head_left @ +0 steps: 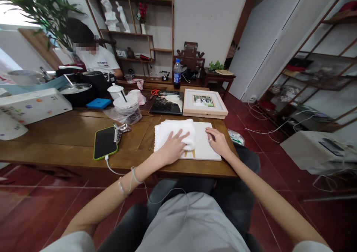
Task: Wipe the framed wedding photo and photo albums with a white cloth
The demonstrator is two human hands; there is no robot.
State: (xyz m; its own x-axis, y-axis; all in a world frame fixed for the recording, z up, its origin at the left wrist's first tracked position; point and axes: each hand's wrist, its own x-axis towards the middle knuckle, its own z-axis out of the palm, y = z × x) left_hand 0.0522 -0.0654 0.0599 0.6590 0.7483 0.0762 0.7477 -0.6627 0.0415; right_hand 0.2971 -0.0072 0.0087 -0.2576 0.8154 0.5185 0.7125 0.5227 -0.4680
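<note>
My left hand lies with fingers spread on a folded white cloth, palm down. Beneath the cloth is a flat white board, partly covered, with a small tan-gold mark showing below my fingers. My right hand rests on the board's right edge, fingers stretched out and slightly bent, a ring on one of them. Just behind the board sit a light wooden picture frame with a photo in it and a dark glossy picture panel.
A phone on a charging cable and a silver clip-like object lie to the left. Behind are a plastic cup, a blue box, orange-handled scissors and a bottle. Another person sits across, at the far left.
</note>
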